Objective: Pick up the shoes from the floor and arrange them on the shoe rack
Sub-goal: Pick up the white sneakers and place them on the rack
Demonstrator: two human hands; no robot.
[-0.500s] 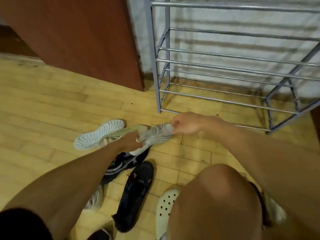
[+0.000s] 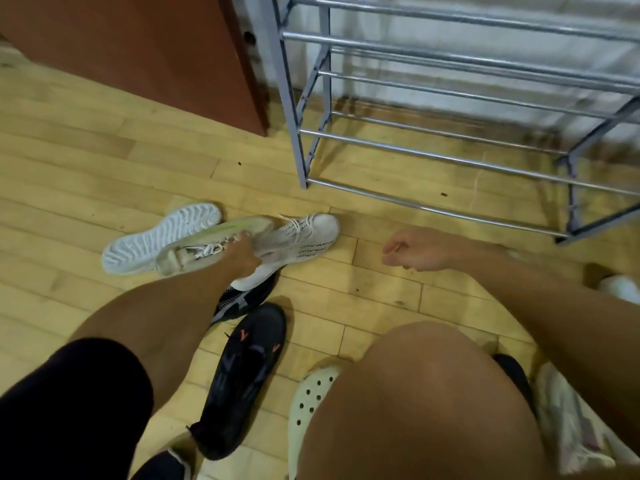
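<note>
A white knit sneaker [image 2: 304, 237] with black speckles lies on the wooden floor in front of the rack. My left hand [image 2: 242, 254] grips it at the collar. Its mate [image 2: 187, 252] lies on its side just to the left, touching my fingers, with its white sole [image 2: 156, 237] turned up. My right hand [image 2: 412, 252] hovers low over the floor to the right of the sneaker, fingers curled, holding nothing. The grey metal shoe rack [image 2: 298, 133] stands at the upper right, no shoes on its visible rails.
Near my legs lie a black-and-white sneaker [image 2: 242, 299], a black shoe [image 2: 242, 375] with orange marks and a pale clog [image 2: 311, 393]. A brown cabinet [image 2: 138, 46] stands left of the rack. My bare knee [image 2: 415, 393] fills the lower right.
My right hand has let go of the white sneaker's toe and moved to the right. The sneaker now rests flatter on the floor, still held by my left hand.
</note>
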